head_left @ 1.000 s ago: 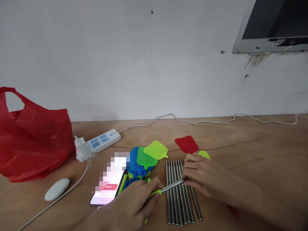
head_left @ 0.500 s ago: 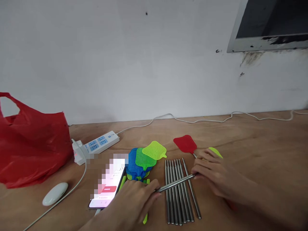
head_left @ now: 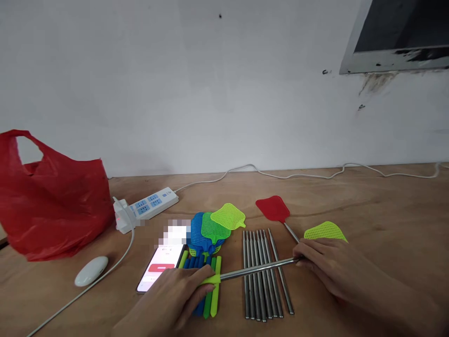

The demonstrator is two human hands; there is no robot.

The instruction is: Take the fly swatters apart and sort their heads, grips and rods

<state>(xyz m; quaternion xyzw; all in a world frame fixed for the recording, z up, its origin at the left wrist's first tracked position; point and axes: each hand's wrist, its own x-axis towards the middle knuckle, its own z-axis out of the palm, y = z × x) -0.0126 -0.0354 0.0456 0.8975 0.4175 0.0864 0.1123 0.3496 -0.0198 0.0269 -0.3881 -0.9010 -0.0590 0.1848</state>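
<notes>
My left hand is closed around a yellow-green fly swatter handle, which meets the left end of a metal rod. At the rod's other end, the fingers of my right hand are wrapped round it. A yellow-green swatter head shows behind that hand; whether it joins the held rod is hidden. Beneath the rod lie several loose metal rods side by side. Blue, green and yellow-green handles lie by my left hand. Beyond them is a pile of mesh swatter heads.
A red swatter lies behind my right hand, its lower shaft covered. Left of the handles is a lit phone. Farther left are a power strip, a white oval device, a cable and a red plastic bag.
My left hand has gone from the bare rod end to a yellow-green handle at that end. Both hands have shifted, uncovering more handles and more of the yellow-green head. The view has moved slightly.
</notes>
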